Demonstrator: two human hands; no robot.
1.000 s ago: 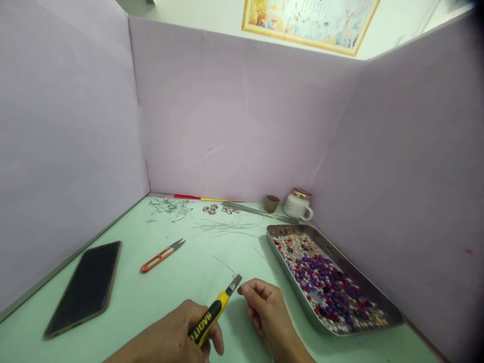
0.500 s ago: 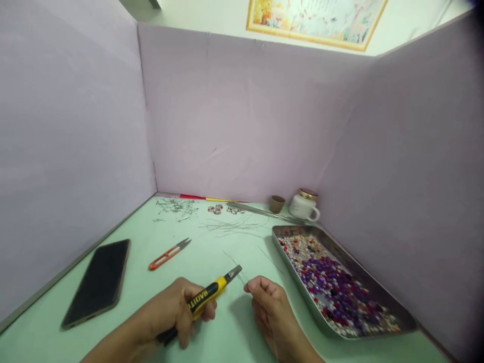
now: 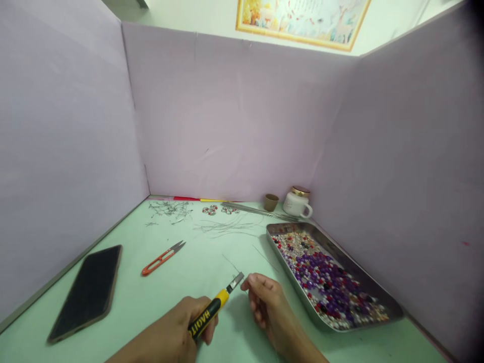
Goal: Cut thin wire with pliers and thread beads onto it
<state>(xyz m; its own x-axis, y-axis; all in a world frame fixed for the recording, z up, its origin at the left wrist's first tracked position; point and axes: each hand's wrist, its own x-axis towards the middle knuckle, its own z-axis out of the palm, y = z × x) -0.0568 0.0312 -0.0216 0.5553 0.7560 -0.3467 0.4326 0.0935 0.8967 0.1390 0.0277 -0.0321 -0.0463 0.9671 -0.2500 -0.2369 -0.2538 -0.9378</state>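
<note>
My left hand (image 3: 192, 322) is wrapped round the yellow and black handle of the pliers (image 3: 212, 311), whose metal jaws point up and to the right. A thin wire (image 3: 230, 262) shows at the jaw tips. Just right of the jaws, my right hand (image 3: 266, 305) is closed in a pinch, thumb against forefinger, on the thin wire. The wire is faint between the fingers and the jaws. Red-handled thread snips (image 3: 162, 258) lie on the green table to the left of the pliers.
A metal tray (image 3: 293, 282) of purple, red and pale beads stands at the right. A phone (image 3: 88, 290) lies at the left. Loose wires (image 3: 227, 227), beaded pieces (image 3: 209, 209), a brown cup (image 3: 270, 202) and a white lidded mug (image 3: 297, 203) are at the back.
The view has shifted slightly, so table items appear further left. The pliers' jaws have come lower and nearer my right fingertips. Both hands keep their holds.
</note>
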